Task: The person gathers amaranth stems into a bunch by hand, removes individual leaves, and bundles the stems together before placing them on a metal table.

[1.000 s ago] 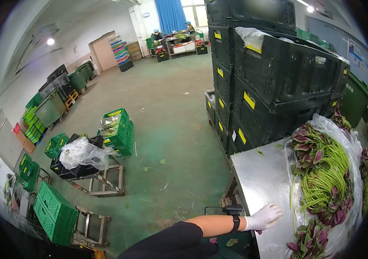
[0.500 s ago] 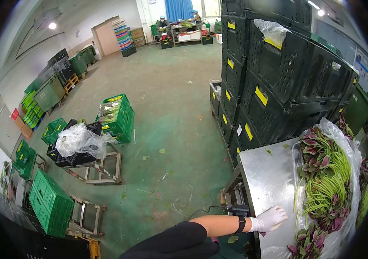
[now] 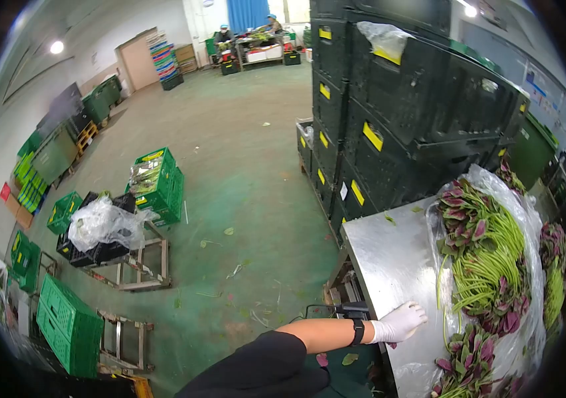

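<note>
My left hand (image 3: 400, 323), in a white glove with a dark band at the wrist, rests on the bare part of a metal table (image 3: 389, 265). Its fingers are curled down, and what they may hold is hidden; a small purple-red bit shows just under the glove. To its right, bunches of red-and-green amaranth (image 3: 489, 265) lie on clear plastic film (image 3: 532, 232). Another amaranth bunch (image 3: 472, 358) lies nearer to me, apart from the hand. My right hand is out of view.
Tall stacked black crates (image 3: 389, 126) stand behind the table. Green crates (image 3: 157, 186) and a bench with black crates under crumpled plastic (image 3: 107, 222) are at left. Leaf scraps dot the green floor (image 3: 243, 232). Two people work at a far table (image 3: 260, 54).
The view has swung slightly right, so the crates and table sit further left in it. My left hand stays on the metal table with its fingers curled.
</note>
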The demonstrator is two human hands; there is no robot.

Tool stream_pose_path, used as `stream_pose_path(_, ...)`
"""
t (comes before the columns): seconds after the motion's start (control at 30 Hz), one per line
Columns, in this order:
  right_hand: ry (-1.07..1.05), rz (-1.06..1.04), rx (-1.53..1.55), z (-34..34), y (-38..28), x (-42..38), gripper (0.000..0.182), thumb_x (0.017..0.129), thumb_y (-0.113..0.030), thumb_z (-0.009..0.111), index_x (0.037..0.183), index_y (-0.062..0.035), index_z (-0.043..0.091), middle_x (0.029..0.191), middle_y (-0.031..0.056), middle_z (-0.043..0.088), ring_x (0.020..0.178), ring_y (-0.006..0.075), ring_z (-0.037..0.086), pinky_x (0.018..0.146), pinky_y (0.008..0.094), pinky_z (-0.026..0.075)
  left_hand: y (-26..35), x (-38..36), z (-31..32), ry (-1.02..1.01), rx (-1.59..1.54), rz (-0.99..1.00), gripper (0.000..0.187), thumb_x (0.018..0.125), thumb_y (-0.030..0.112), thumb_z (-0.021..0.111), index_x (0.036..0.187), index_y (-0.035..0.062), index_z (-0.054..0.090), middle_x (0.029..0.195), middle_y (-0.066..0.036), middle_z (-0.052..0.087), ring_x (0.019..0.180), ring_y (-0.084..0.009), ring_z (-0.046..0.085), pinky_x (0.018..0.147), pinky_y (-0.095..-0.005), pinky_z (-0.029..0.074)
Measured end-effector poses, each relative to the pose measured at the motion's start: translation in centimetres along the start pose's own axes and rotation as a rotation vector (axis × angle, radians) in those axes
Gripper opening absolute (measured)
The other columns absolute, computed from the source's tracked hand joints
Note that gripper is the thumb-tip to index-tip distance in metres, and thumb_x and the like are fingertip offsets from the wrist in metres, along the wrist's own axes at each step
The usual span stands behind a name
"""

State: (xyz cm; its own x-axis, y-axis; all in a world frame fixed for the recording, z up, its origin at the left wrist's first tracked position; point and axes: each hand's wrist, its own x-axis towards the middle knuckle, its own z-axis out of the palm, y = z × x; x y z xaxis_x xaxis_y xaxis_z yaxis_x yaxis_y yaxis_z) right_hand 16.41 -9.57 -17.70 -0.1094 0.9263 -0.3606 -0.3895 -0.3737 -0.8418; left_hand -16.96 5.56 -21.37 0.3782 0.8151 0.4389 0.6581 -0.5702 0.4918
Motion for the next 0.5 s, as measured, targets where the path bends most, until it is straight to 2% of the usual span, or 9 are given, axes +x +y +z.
stream_pose_path(0.03, 0.377, 0.233, 0.202, 1.5, 0.0, -1.2, 0.022, 0.089, -0.020, 0.063, 0.106, -0.0078, 0.057, 0.085, 0.0069, 0.062, 0.086, 0.0244, 0.061, 0.082, 0.0386, 0.049, 0.0, -0.1, 0.1, 0.006, 0.004, 0.009, 0.028, 0.071, 0.012, 0.061, 0.099, 0.0063, 0.059, 0.096, -0.010, 0.056, 0.103, -0.0276, 0.054, 0.099, -0.0394, 0.038)
stream_pose_path(0.07, 0.321, 0.210, 0.235, 1.6, 0.1, -1.3, 0.026, 0.088, -0.021, 0.065, 0.109, -0.0082, 0.055, 0.090, 0.0078, 0.064, 0.090, 0.0249, 0.061, 0.084, 0.0388, 0.049, -0.1, 0.0, 0.1, 0.050, 0.010, 0.036, 0.028, 0.071, 0.012, 0.062, 0.098, 0.0063, 0.059, 0.097, -0.010, 0.056, 0.103, -0.0274, 0.053, 0.099, -0.0401, 0.038)
stream_pose_path(0.17, 0.411, 0.197, 0.124, 2.4, -0.4, -2.4, 0.029, 0.088, -0.019, 0.064, 0.113, -0.0070, 0.056, 0.088, 0.0072, 0.063, 0.087, 0.0237, 0.061, 0.082, 0.0371, 0.049, 0.1, -0.2, -0.2, 0.040, 0.029, 0.023, 0.029, 0.071, 0.011, 0.061, 0.099, 0.0065, 0.059, 0.097, -0.010, 0.056, 0.103, -0.0278, 0.053, 0.099, -0.0409, 0.038)
stream_pose_path(0.43, 0.435, 0.162, -0.018, 5.8, -2.3, -2.6, 0.036, 0.089, -0.013, 0.063, 0.123, -0.0038, 0.057, 0.085, 0.0055, 0.061, 0.081, 0.0205, 0.060, 0.078, 0.0328, 0.050, -0.6, -0.6, 0.8, 0.041, -0.021, 0.019, 0.031, 0.073, 0.010, 0.059, 0.103, 0.0058, 0.059, 0.102, -0.012, 0.057, 0.106, -0.0296, 0.053, 0.099, -0.0428, 0.038)
stream_pose_path(0.5, 0.435, 0.142, -0.035, 4.2, -1.4, -2.1, 0.035, 0.090, -0.015, 0.061, 0.123, -0.0054, 0.057, 0.085, 0.0041, 0.060, 0.080, 0.0202, 0.059, 0.076, 0.0327, 0.050, -0.1, -0.3, 0.3, 0.027, -0.041, 0.033, 0.030, 0.074, 0.009, 0.059, 0.105, 0.0052, 0.059, 0.104, -0.012, 0.057, 0.107, -0.0300, 0.053, 0.099, -0.0427, 0.039)
